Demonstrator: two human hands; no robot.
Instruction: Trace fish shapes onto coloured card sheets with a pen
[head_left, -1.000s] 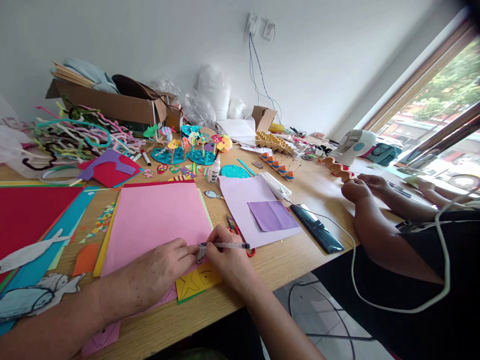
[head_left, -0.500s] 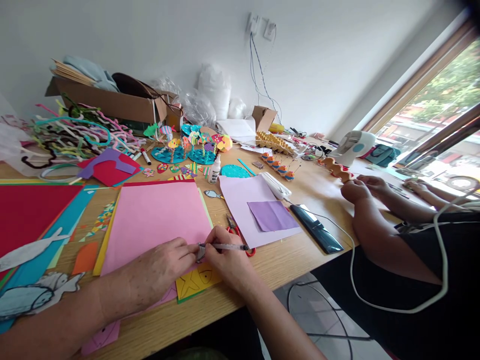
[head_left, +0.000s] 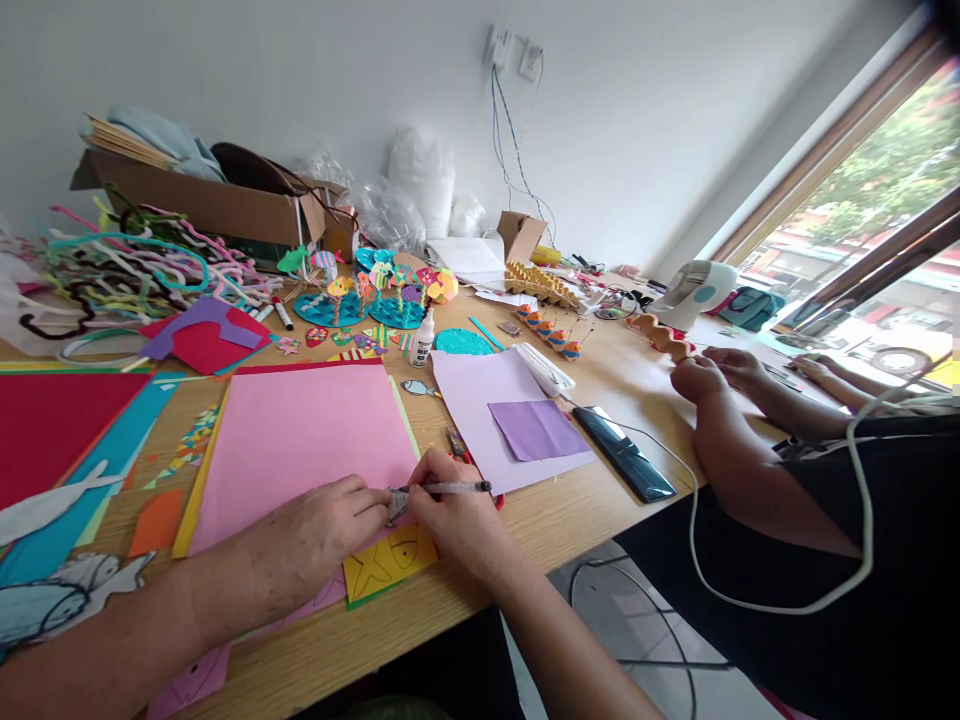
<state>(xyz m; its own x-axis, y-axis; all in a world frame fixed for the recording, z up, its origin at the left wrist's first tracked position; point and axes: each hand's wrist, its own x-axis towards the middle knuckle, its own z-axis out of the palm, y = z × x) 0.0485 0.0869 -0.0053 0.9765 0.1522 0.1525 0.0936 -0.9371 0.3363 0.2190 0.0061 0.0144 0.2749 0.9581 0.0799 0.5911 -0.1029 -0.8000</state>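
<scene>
On the pink paper sheet (head_left: pixel 311 430), a small grey-white fish cutout (head_left: pixel 396 506) lies under the fingertips of my left hand (head_left: pixel 319 530), which pins it flat with its fingers together. My right hand (head_left: pixel 450 510) is closed around a pen (head_left: pixel 466 488) with a clear barrel, its tip at the cutout's edge. Just below, a yellow paper (head_left: pixel 390 562) bears a drawn fish outline. Red-handled scissors (head_left: pixel 456 446) rest beyond my right hand, partly hidden by it.
To the right are lilac sheets (head_left: pixel 465 400), a black glossy case (head_left: pixel 622 452) and a white cable. A person's hands (head_left: pixel 701 378) hold a wavy carton strip (head_left: pixel 660 338). A glue bottle (head_left: pixel 423 340), paper fish decorations (head_left: pixel 375 290) and pipe cleaners (head_left: pixel 150 265) lie toward the wall.
The whole view has shifted slightly, with things now a little further left. Both hands stay at the fish cutout, and the pen has moved only slightly.
</scene>
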